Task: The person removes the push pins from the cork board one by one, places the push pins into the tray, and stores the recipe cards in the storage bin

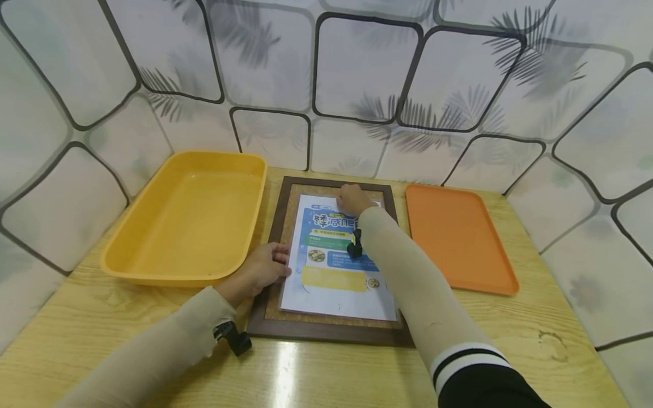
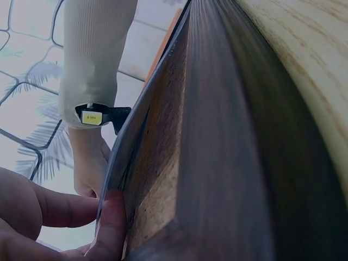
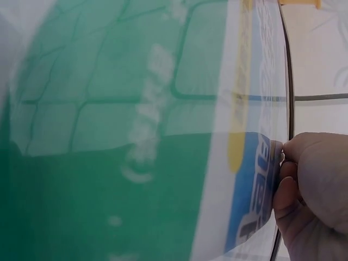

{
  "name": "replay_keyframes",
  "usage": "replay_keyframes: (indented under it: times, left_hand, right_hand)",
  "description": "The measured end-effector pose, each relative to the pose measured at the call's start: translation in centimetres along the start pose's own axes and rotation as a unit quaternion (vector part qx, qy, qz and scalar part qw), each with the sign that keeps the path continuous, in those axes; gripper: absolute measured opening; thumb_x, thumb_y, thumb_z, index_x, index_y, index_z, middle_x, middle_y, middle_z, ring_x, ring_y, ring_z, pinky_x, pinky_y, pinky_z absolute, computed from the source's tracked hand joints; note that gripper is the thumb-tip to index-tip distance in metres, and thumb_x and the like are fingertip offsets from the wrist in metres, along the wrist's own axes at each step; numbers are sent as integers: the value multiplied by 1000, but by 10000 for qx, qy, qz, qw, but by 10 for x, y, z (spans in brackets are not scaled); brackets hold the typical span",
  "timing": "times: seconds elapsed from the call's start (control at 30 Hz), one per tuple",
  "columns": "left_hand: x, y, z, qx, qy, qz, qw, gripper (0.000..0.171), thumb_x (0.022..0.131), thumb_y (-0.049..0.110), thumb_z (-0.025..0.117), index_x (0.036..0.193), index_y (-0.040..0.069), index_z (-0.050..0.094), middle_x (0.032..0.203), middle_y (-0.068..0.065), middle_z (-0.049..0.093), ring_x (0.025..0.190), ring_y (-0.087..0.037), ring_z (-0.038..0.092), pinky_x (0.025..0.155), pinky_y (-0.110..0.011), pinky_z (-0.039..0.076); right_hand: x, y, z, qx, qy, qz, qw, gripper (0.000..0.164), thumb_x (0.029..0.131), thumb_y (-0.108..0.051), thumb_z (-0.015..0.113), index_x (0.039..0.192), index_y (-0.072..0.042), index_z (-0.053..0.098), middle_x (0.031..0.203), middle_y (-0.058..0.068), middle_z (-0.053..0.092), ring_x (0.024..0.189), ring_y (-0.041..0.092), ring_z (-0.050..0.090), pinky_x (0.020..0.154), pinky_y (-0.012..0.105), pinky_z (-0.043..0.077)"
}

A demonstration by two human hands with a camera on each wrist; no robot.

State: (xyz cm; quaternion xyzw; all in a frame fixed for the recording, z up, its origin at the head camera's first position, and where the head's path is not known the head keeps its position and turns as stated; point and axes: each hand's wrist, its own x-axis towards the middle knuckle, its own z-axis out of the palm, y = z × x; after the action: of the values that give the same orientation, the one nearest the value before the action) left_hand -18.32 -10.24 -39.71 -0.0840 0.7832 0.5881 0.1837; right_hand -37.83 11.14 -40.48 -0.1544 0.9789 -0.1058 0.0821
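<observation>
A laminated poster (image 1: 334,303) with blue, green and yellow print lies over a cork board (image 1: 275,294) with a dark brown frame (image 1: 331,331). At the poster's left edge, my left hand (image 1: 262,266) pinches the sheet between thumb and fingers. In the left wrist view, the sheet's edge (image 2: 111,163) stands slightly raised off the cork. My right hand (image 1: 354,200) is at the poster's upper right, its fingers curled. The right wrist view shows its fingertips pinching a small clear, pin-like thing (image 3: 282,156) against the sheet; exactly what it is, I cannot tell.
A deep yellow tray (image 1: 189,221) stands left of the board, close by my left wrist. On the right lies a flat orange tray (image 1: 456,238). All rest on a light wooden table (image 1: 326,374) with a patterned wall (image 1: 357,73) behind.
</observation>
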Motion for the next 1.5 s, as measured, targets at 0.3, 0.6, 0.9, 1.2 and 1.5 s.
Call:
replay_keyframes:
  times: [0.3,0.6,0.9,1.2,1.5]
  left_hand:
    - [-3,2,2,14,14,1,10000,54,84,-16,60,135,-6,45,108,-17,53,89,-24,56,68,-31,55]
    - [-2,2,1,34,86,-31,10000,54,84,-15,61,135,-5,46,109,-18,54,90,-25,56,68,-32,55]
    - [0,1,1,1,71,-22,10000,54,84,-15,61,135,-5,45,109,-18,54,90,-24,57,68,-33,55]
    - [-1,-1,2,7,51,-12,10000,54,84,-15,60,135,-5,45,109,-19,54,91,-25,57,69,-33,55]
    - [-1,0,2,45,94,-50,9999,55,84,-15,60,136,-5,45,109,-18,53,91,-25,57,69,-33,55]
  right_hand:
    - [-2,0,-1,39,-16,-57,10000,24,102,-17,43,102,2,58,98,16,60,86,27,57,84,42,48]
    - [0,-2,-2,227,-185,201,9994,25,102,-18,41,108,1,55,97,15,60,90,26,60,88,42,49]
    - [-5,-2,-5,306,-111,-8,9995,24,102,-16,41,106,2,56,97,15,59,89,27,58,88,42,48]
    - [-9,-3,-7,371,27,-186,9991,19,100,-12,44,82,-6,49,78,8,49,70,20,47,68,35,42]
    - [-10,0,-5,511,159,-177,9984,16,98,-12,46,85,-6,53,82,7,52,74,20,48,72,35,43]
